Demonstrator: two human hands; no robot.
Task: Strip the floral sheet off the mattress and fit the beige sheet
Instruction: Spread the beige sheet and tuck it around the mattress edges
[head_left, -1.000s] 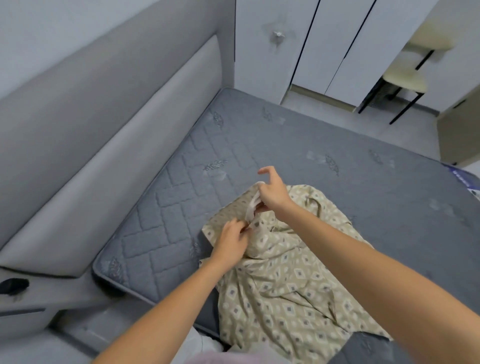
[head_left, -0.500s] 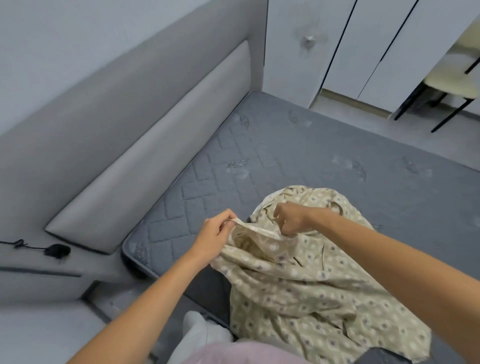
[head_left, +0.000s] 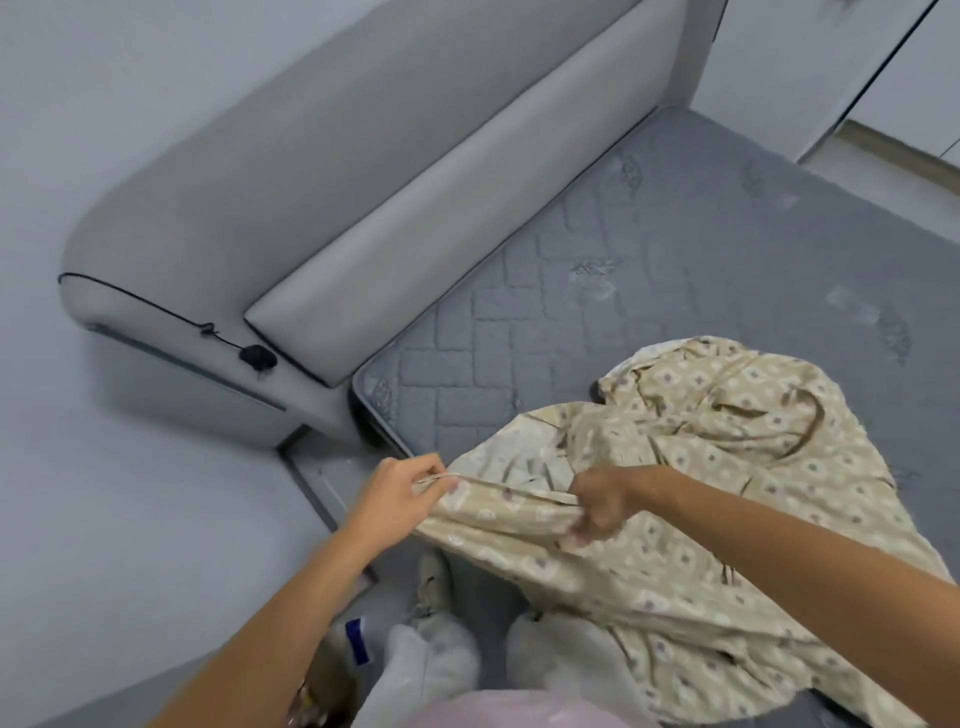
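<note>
The beige sheet, patterned with small diamonds, lies bunched on the bare grey quilted mattress near its front left corner. My left hand pinches the sheet's elastic hem just off the mattress corner. My right hand grips the same hem a short way to the right, and the hem runs taut between them. Part of the sheet hangs over the mattress edge towards my legs. No floral sheet is in view.
A grey padded headboard runs along the left of the mattress, with a black cable and small device on its ledge. White wardrobe doors stand at the far end. My feet in light socks are on the floor.
Both hands have drawn the hem down and left towards the front left mattress corner and spread further apart. The view has tilted down and left.
</note>
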